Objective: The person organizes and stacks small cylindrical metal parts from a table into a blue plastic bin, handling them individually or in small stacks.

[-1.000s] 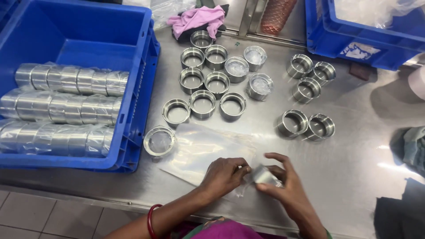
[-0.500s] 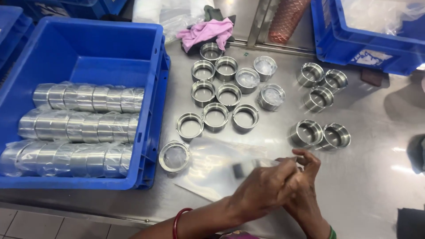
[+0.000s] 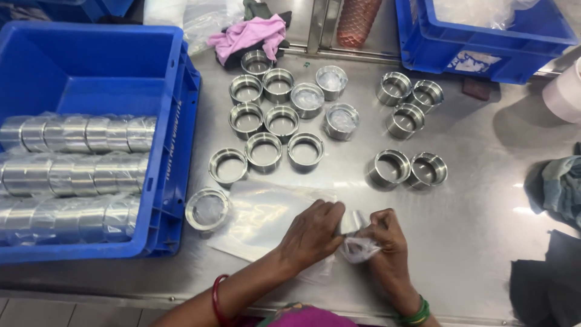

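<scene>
The metal ring (image 3: 350, 221) sits between both hands just above the near edge of the steel worktop (image 3: 484, 200), half wrapped in a thin clear plastic bag (image 3: 358, 247). Only a small patch of its shiny wall shows between the fingers, so which way its open end faces and how its axis runs cannot be told. The left hand (image 3: 311, 233) has its fingers (image 3: 330, 212) curled down over the ring's left side, closed on it. The right hand (image 3: 387, 236) pinches the ring and the bunched plastic from the other side, its fingers bent tight, with the crumpled film hanging just below them.

Under the left hand lies a flat stack of clear plastic sheets (image 3: 260, 212). Just left of that stands one film-covered ring (image 3: 207, 210), open end up. Beyond the fingers, well apart, upright rings (image 3: 266, 121) stand in loose rows, and two more rings (image 3: 408, 169) stand side by side beyond the right hand. Far left of the fingers, a blue crate (image 3: 175, 91) holds rows of wrapped rings (image 3: 72, 175) lying on their sides, axes running left to right. A pink cloth (image 3: 248, 33) lies at the far edge.
</scene>
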